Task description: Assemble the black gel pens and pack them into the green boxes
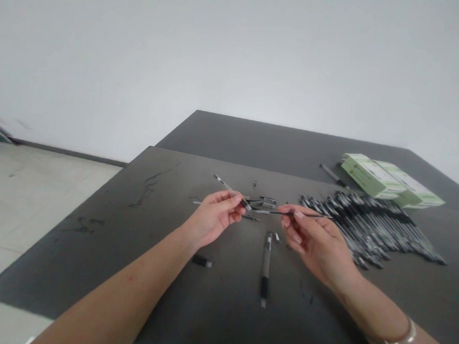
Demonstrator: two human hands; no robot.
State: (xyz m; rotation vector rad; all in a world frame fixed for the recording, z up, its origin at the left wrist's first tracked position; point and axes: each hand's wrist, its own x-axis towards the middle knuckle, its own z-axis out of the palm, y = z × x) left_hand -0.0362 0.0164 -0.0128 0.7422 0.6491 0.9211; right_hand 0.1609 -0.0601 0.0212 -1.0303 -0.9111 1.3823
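Observation:
Between the thumb and fingers of my left hand (pixel 220 216) is a clear pen barrel (pixel 226 185) with a dark grip, tilted up to the left. My right hand (pixel 314 237) pinches a thin pen refill (pixel 268 212), lying nearly level, its left end close to the barrel's grip end. Whether the two touch, I cannot tell. Below the hands a pen barrel (pixel 266 265) with a black grip lies on the dark table. A small clear piece (pixel 277 238) lies beside it. Under my left wrist rests a black pen cap (pixel 202 261).
Many black pens (pixel 376 226) lie in a wide row on the right. Behind them sit two green-and-white boxes (pixel 376 175), with a single pen (pixel 332 175) beside them. Loose pen parts (pixel 265 202) lie beyond the hands. Dark ink marks streak the table's left part (pixel 104 199).

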